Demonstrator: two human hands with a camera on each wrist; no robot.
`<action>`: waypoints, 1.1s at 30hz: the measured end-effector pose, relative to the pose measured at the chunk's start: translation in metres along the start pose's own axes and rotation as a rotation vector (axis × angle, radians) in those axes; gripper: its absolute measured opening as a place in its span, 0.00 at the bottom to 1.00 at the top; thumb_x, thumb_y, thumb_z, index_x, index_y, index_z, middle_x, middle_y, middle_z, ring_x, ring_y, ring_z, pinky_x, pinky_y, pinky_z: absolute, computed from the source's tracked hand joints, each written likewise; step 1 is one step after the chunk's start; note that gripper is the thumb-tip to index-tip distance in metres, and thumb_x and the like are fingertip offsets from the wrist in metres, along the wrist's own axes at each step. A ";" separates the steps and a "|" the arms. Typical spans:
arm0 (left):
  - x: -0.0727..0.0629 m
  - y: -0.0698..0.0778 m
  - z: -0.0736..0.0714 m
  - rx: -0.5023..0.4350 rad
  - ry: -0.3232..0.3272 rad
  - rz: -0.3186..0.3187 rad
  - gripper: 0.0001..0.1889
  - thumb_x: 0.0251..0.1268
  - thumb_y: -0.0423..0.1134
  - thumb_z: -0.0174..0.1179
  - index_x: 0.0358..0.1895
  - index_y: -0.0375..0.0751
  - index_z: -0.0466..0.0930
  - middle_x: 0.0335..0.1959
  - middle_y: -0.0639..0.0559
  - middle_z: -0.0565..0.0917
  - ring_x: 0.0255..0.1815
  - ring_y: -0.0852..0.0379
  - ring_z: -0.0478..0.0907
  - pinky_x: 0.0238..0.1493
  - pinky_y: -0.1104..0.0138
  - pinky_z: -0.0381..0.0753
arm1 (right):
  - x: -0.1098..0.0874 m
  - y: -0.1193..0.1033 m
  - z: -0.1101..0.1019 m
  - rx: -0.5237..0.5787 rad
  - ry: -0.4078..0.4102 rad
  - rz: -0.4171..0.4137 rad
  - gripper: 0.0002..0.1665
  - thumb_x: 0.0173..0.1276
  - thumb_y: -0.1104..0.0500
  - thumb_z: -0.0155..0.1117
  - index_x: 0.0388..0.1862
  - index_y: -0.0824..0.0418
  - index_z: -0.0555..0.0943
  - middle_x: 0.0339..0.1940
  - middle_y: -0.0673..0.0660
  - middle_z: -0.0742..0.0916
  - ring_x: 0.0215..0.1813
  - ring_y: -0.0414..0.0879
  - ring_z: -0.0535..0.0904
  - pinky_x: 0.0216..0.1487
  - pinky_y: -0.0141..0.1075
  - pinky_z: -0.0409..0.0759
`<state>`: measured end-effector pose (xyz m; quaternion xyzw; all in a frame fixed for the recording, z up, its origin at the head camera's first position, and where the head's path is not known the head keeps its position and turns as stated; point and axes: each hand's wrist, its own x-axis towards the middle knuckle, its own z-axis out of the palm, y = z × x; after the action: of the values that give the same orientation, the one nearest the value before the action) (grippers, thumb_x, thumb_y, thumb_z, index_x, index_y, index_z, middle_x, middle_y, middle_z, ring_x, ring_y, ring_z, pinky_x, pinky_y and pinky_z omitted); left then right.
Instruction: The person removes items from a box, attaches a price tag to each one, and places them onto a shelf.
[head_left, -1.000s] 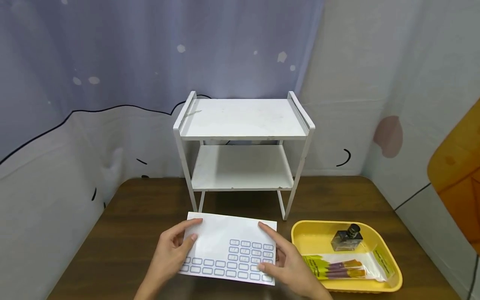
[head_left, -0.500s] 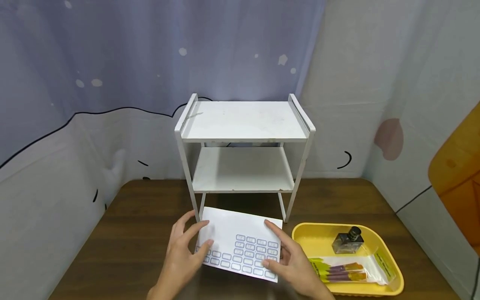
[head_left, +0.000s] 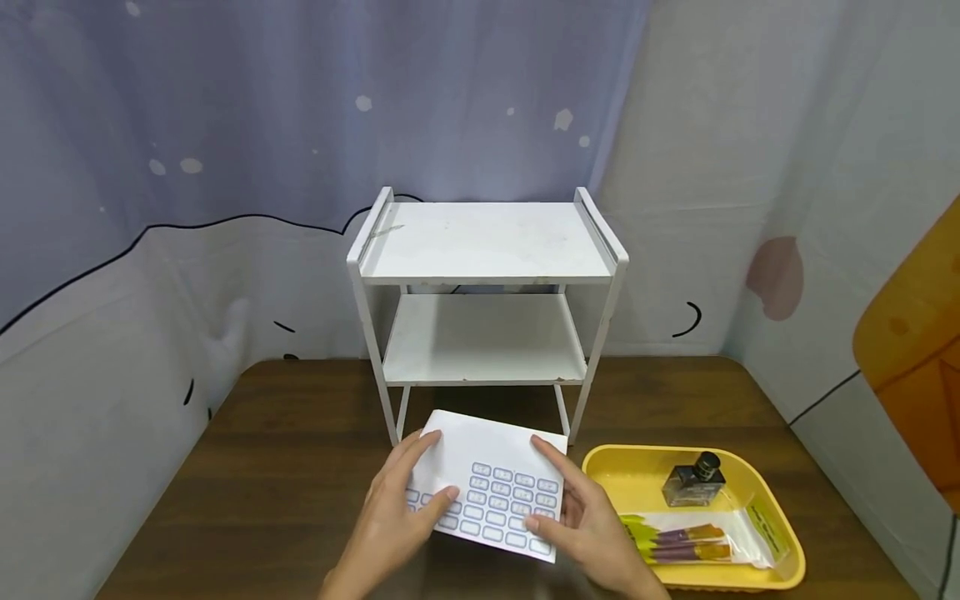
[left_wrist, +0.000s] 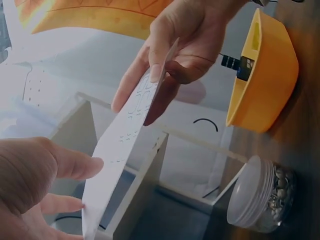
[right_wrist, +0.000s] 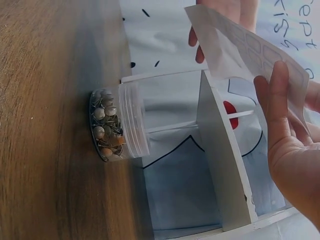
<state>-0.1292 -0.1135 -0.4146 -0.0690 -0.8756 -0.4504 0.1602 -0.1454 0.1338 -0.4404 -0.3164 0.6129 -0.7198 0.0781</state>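
Note:
A white label sheet point(head_left: 480, 437), printed with rows of small blue-bordered labels, is held up at a slant in front of the white rack. My left hand point(head_left: 397, 508) grips its left side, thumb on the printed face and fingertips at the top left edge. On the right side my right hand point(head_left: 588, 521) pinches it, thumb in front and index finger along the upper corner. Seen almost edge-on in the left wrist view, the sheet point(left_wrist: 112, 145) bends slightly between both hands. The fingers behind the sheet are partly hidden.
A white two-shelf rack point(head_left: 487, 242) stands at the back of the brown table point(head_left: 225, 492). At right, a yellow basket point(head_left: 637, 452) holds a dark-capped glass bottle point(head_left: 692, 487) and a clear packet point(head_left: 738, 546). A clear jar point(right_wrist: 132, 120) of small round-headed metal pieces shows in the wrist views.
The sheet has shifted right and tilted a little. My left hand loosened, its fingers spreading at the edge, then moved right and took hold again. The right hand has barely moved.

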 end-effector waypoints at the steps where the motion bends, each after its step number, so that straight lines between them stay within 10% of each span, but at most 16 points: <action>1: 0.001 0.000 0.000 -0.012 -0.003 0.002 0.36 0.51 0.30 0.74 0.67 0.45 0.74 0.69 0.39 0.73 0.60 0.40 0.77 0.55 0.48 0.78 | 0.000 0.000 0.000 0.001 0.000 0.003 0.49 0.65 0.76 0.62 0.80 0.67 0.50 0.65 0.88 0.65 0.59 0.44 0.84 0.49 0.44 0.83; 6: 0.006 -0.003 -0.001 -0.076 -0.039 -0.014 0.44 0.49 0.27 0.73 0.73 0.48 0.66 0.68 0.40 0.74 0.55 0.45 0.77 0.50 0.56 0.78 | 0.000 -0.001 0.000 -0.002 -0.010 0.016 0.48 0.65 0.75 0.62 0.80 0.67 0.51 0.65 0.88 0.66 0.58 0.44 0.84 0.48 0.46 0.83; 15: 0.016 -0.006 -0.005 -0.427 -0.236 -0.251 0.51 0.49 0.22 0.69 0.75 0.59 0.58 0.50 0.35 0.76 0.37 0.51 0.81 0.32 0.64 0.84 | -0.001 -0.001 0.000 0.006 -0.030 0.025 0.48 0.65 0.76 0.61 0.80 0.68 0.51 0.65 0.88 0.65 0.58 0.44 0.84 0.49 0.45 0.83; 26: 0.016 -0.009 -0.003 -0.428 -0.253 -0.235 0.50 0.48 0.22 0.70 0.75 0.58 0.60 0.52 0.33 0.75 0.36 0.51 0.81 0.32 0.65 0.84 | -0.002 0.000 -0.001 -0.011 -0.035 0.015 0.47 0.65 0.76 0.61 0.80 0.68 0.52 0.66 0.88 0.65 0.59 0.44 0.83 0.50 0.43 0.84; 33: 0.016 -0.011 -0.003 -0.240 -0.173 -0.106 0.45 0.46 0.27 0.74 0.73 0.51 0.67 0.75 0.44 0.67 0.66 0.44 0.71 0.60 0.65 0.73 | -0.001 0.000 -0.001 -0.032 -0.032 0.011 0.46 0.65 0.76 0.61 0.79 0.67 0.53 0.66 0.87 0.66 0.59 0.43 0.83 0.50 0.43 0.84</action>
<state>-0.1462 -0.1233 -0.4161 -0.0798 -0.8285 -0.5519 0.0510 -0.1455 0.1355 -0.4403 -0.3260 0.6248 -0.7042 0.0867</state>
